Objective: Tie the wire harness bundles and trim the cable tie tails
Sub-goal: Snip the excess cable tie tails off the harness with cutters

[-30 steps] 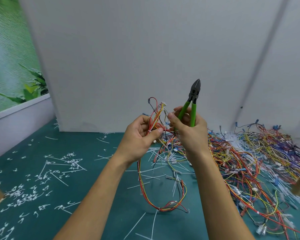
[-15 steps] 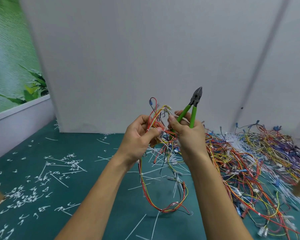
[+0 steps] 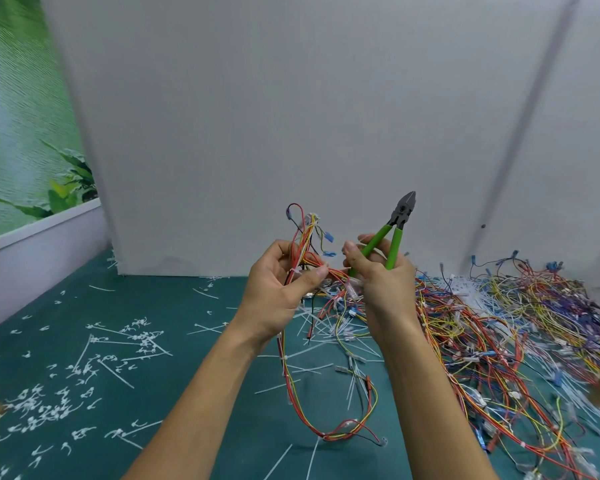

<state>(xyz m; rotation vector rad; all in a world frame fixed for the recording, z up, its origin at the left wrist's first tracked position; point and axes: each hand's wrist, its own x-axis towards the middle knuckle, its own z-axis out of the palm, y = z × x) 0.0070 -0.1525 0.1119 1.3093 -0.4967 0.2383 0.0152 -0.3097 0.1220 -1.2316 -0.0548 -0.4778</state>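
Note:
My left hand (image 3: 282,285) grips a wire harness bundle (image 3: 303,239) of red, orange and yellow wires. Its upper ends stick up above my fingers, and a long loop (image 3: 340,432) hangs down to the green mat. A white cable tie (image 3: 296,270) wraps the bundle at my fingers. My right hand (image 3: 381,282) holds green-handled cutters (image 3: 394,233) with the jaws pointing up and to the right. Its thumb and fingertips pinch some wires beside the bundle. The two hands are a short gap apart.
A large tangle of coloured wire harnesses (image 3: 499,327) covers the mat to the right. Loose white cable ties (image 3: 329,336) lie under my hands. Trimmed tie tails (image 3: 49,403) litter the mat (image 3: 174,341) at left. A white board (image 3: 291,133) stands upright behind.
My right hand and the cutters have shifted right and lower, opening a gap between the hands. The cutters now tilt further right. My left hand keeps its hold on the bundle.

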